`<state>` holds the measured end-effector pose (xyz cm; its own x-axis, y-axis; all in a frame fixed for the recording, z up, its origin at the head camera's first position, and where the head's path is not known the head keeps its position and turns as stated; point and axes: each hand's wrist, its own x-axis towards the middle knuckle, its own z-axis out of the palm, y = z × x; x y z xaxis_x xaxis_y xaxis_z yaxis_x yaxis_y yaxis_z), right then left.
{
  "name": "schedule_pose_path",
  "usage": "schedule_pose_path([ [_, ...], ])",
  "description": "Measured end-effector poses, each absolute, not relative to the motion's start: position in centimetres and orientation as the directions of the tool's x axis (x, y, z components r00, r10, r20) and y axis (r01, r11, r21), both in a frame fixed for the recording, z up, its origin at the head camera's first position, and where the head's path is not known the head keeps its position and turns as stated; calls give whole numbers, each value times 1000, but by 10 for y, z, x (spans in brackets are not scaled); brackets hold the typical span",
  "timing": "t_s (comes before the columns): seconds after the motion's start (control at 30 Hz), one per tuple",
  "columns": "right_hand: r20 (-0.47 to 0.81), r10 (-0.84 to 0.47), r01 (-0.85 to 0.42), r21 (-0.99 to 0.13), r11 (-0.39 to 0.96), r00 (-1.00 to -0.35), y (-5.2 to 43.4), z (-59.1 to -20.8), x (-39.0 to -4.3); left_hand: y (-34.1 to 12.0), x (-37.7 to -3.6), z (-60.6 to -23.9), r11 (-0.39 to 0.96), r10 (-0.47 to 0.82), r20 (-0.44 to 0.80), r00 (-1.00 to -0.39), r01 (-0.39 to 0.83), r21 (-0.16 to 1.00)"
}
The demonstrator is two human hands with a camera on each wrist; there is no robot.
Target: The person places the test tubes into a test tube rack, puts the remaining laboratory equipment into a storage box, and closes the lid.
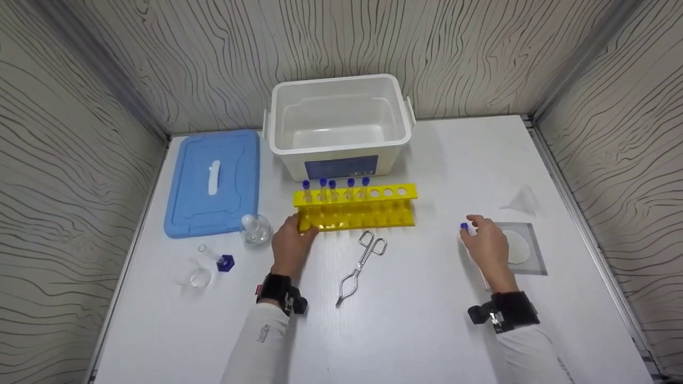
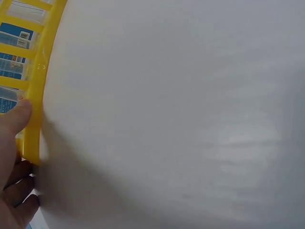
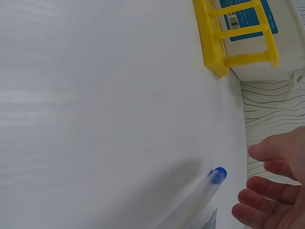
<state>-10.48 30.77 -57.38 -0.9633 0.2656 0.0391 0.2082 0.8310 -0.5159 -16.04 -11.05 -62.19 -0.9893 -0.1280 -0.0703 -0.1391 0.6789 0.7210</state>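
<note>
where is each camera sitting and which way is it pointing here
Head: above the table, facing forward and down at the yellow rack, white bin, both hands and sleeves.
Left wrist: low by the left hand, facing along the tabletop; thumb and fingers on the rack's end.
Right wrist: low by the right hand, facing the rack's far end; fingers beside a blue-capped tube.
Shared: all three show the rack.

White tabletop (image 1: 427, 330) enclosed by beige walls (image 1: 480, 48) with dark wavy wood-grain lines.
</note>
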Motion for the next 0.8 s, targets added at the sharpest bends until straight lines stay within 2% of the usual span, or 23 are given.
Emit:
schedule_pose_path([
  [0.6,-153,247,289,-420,860,-957,310,-584,-107,-111,-161,-622,706,-128,-65,-990,-137,695],
  [0.8,-178,245,297,-384,875,-953,311,-584,-111,-110,-162,-622,696,-123,-63,-990,-132,706],
])
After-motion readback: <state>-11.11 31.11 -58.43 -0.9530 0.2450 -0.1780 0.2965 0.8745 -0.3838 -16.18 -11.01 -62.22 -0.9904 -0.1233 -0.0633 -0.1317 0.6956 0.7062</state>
